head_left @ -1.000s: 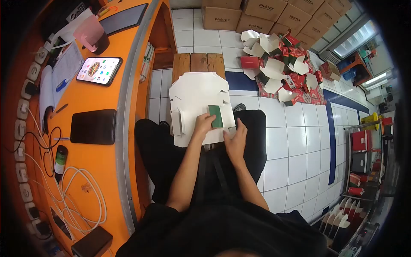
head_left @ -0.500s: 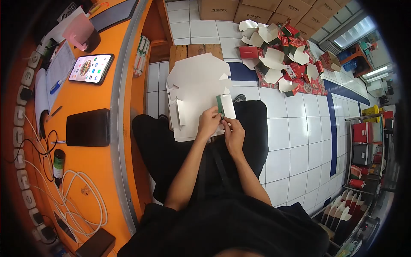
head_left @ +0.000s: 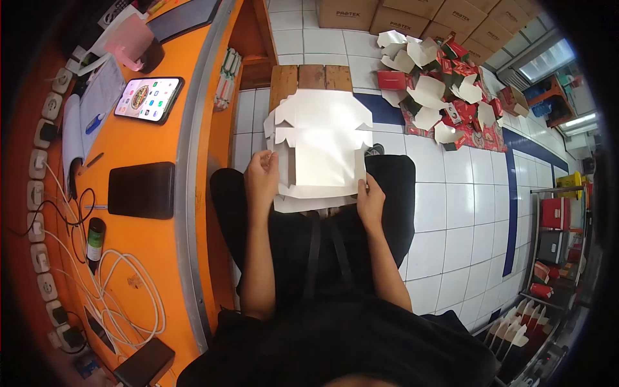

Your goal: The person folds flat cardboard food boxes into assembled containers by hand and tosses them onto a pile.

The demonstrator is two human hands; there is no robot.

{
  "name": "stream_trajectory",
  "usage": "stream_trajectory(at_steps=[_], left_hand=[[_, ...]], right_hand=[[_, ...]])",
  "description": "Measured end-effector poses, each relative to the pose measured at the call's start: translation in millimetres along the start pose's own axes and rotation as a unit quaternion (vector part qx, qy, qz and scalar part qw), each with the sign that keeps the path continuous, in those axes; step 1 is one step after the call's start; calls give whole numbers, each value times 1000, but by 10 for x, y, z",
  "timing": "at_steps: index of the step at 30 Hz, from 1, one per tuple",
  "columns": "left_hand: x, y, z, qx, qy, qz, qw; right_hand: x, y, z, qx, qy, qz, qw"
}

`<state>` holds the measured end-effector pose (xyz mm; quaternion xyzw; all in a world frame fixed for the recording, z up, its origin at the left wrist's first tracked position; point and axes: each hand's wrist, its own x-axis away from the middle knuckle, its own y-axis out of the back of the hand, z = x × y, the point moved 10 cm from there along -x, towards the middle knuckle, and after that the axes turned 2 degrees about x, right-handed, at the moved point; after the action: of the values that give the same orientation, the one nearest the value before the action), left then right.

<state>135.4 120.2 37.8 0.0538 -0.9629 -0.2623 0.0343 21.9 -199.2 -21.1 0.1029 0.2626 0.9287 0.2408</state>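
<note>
A white, die-cut cardboard box blank (head_left: 325, 151) lies over my lap, its side flaps partly raised. At least one more white sheet shows beneath its near edge. My left hand (head_left: 261, 179) is closed at the blank's left side, fingers against the upright flap. On the opposite side, my right hand (head_left: 371, 201) pinches the near right corner between thumb and fingers. Beyond the blank, the end of a wooden bench (head_left: 312, 77) sticks out; the cardboard hides the rest of it.
An orange desk (head_left: 145, 238) on the left carries a phone (head_left: 148, 99), a black case (head_left: 141, 190) and white cables (head_left: 145, 303). Folded red-and-white boxes (head_left: 429, 97) pile up on the floor at right. Brown cartons (head_left: 400, 19) stand behind, and a shelf rack (head_left: 535, 238) at far right.
My hands have parted from the green-edged right flap to opposite sides of the cardboard. The upper blank now shows raised flaps on both sides. The whole view has shifted slightly.
</note>
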Motion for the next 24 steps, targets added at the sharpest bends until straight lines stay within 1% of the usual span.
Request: stream_trajectory(at_steps=[1,2,3,5,7,9,10,11,12,13,14,15,16,17,19,20,21,23,24], left_hand=[[1,-86,231,50,100,73,991],[71,-257,319,165,157,153,962],[82,-235,264,167,157,148,962],[252,-471,78,228,161,258,925],[301,-479,-23,224,155,261,926],[327,-453,-212,280,148,256,913],[325,-500,-168,280,149,256,913],[292,-531,-70,284,149,232,918],[268,-546,-4,288,148,208,923],[273,-578,8,288,149,207,923],[265,-569,60,311,166,175,919],[272,-558,102,334,184,144,913],[292,-561,94,359,200,125,903],[321,-601,50,359,201,127,903],[342,-556,9,391,204,50,896],[341,-622,90,379,217,50,898],[357,-636,55,379,216,49,898],[417,-611,-33,392,207,20,896],[430,-625,-77,417,200,6,887]], right_hand=[[25,42,65,-14,8,-5,1000],[45,52,113,-20,27,-5,999],[49,50,167,-20,31,-2,999],[93,82,301,-20,63,11,998],[125,124,301,-15,68,13,998],[129,141,352,-14,75,13,997],[129,140,335,-24,51,19,998],[138,147,323,-34,26,25,999],[163,152,419,-33,26,26,999],[224,313,715,6,100,-60,993],[324,478,1008,45,173,-146,973],[363,550,1136,45,173,-145,973],[465,423,1423,89,264,-46,959],[617,249,1615,131,348,52,927],[851,48,1820,138,430,108,886],[890,-34,1852,132,444,109,879],[874,-133,1784,131,445,108,879],[690,-152,1550,43,360,43,931],[627,-47,1558,-18,270,-1,963]])
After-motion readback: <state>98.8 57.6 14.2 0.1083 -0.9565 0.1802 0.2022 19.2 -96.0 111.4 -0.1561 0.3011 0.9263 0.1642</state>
